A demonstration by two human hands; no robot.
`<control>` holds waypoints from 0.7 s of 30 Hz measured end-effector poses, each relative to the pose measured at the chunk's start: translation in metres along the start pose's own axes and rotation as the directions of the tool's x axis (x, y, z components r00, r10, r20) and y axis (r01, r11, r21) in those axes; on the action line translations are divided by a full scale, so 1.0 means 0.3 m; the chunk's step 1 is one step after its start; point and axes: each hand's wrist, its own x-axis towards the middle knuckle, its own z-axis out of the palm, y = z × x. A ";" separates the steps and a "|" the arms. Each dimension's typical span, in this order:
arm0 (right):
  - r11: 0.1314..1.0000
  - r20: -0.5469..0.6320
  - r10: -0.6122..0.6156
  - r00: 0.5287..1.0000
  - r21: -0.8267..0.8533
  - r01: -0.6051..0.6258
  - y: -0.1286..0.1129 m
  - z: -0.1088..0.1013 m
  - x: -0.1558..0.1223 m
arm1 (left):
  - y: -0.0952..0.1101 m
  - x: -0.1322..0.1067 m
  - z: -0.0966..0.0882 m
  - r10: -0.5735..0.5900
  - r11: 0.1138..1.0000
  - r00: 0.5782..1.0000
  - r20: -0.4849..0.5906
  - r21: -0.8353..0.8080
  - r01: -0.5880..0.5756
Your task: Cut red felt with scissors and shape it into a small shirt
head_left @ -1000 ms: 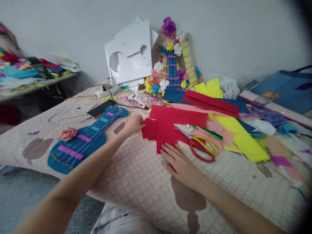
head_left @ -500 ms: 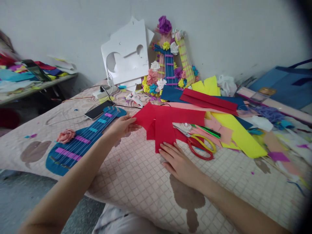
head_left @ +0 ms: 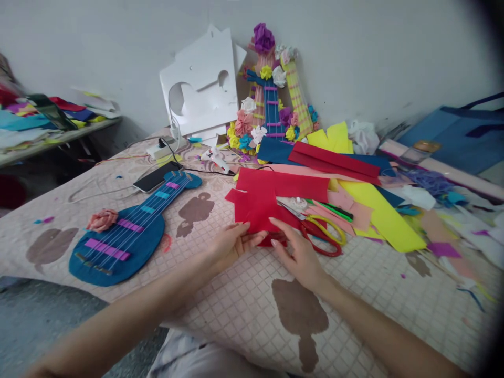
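Several overlapping pieces of red craft paper [head_left: 255, 194] lie in front of me, some in long strips. My left hand [head_left: 232, 245] is at the near edge of the red paper, its thumb and fingers closed on that edge. Just right of it, my right hand [head_left: 301, 260] has its fingers apart, with fingertips at the paper's near right corner. Scissors [head_left: 325, 244] with red and yellow handles lie right of the paper, their blades partly over it. To the left rests a blue toy guitar [head_left: 122, 236] with white strings, purple and light blue bars and a pink paper rose [head_left: 103, 219].
A white glue gun [head_left: 214, 157], a phone [head_left: 151, 177] and a power strip [head_left: 159, 149] with cables lie behind. Decorated toy guitars [head_left: 271, 105] and white cut-out boards [head_left: 200, 84] lean on the wall. Yellow paper [head_left: 388, 220] and scraps cover the right side.
My left hand has left the far left end of the red paper and come to its near edge. That edge is now drawn up and the right fingers have lifted and spread.
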 end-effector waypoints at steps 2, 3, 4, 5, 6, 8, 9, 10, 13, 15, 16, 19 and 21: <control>1.000 -0.006 0.009 1.000 0.005 -0.009 0.006 -0.010 0.013 | -0.017 -0.012 0.002 -0.027 1.000 0.998 0.049 -0.011 0.028; 1.000 -0.015 0.021 1.000 0.011 -0.021 0.010 -0.015 0.019 | -0.022 -0.016 0.000 -0.042 0.999 0.996 0.075 0.004 0.042; 0.999 -0.024 0.037 0.999 0.019 -0.036 0.013 -0.020 0.024 | -0.024 -0.018 -0.005 -0.055 0.998 0.994 0.096 0.029 0.052; 0.998 -0.028 0.056 0.998 0.028 -0.055 0.016 -0.025 0.029 | -0.025 -0.020 -0.012 -0.051 0.997 0.993 0.105 0.059 0.045; 0.997 -0.028 0.076 0.997 0.034 -0.075 0.019 -0.030 0.032 | -0.025 -0.020 -0.021 -0.030 0.995 0.994 0.103 0.093 0.021; 0.993 -0.022 0.109 0.994 0.036 -0.108 0.025 -0.037 0.038 | -0.022 -0.019 -0.040 0.043 0.982 0.994 0.095 0.179 -0.060; 0.992 -0.019 0.119 0.993 0.032 -0.119 0.027 -0.039 0.039 | -0.020 -0.017 -0.050 0.086 0.968 0.991 0.102 0.226 -0.108; 0.992 -0.015 0.126 0.992 0.027 -0.125 0.029 -0.040 0.040 | -0.018 -0.014 -0.058 0.123 0.951 0.985 0.119 0.271 -0.151; 0.991 0.002 0.131 0.991 0.019 -0.131 0.034 -0.038 0.038 | -0.008 0.002 -0.074 0.167 0.886 0.968 0.190 0.402 -0.231; 0.991 0.013 0.131 0.991 0.017 -0.131 0.035 -0.035 0.036 | 0.001 0.019 -0.077 0.175 0.824 0.960 0.218 0.501 -0.264; 0.991 0.016 0.130 0.991 0.014 -0.130 0.034 -0.034 0.035 | 0.007 0.028 -0.076 0.176 0.787 0.958 0.227 0.552 -0.276; 0.991 0.009 0.131 0.991 0.005 -0.131 0.031 -0.034 0.035 | 0.030 0.059 -0.071 0.185 0.687 0.955 0.230 0.665 -0.293; 0.991 0.002 0.134 0.991 0.004 -0.134 0.029 -0.036 0.037 | 0.047 0.079 -0.069 0.199 0.641 0.953 0.227 0.706 -0.301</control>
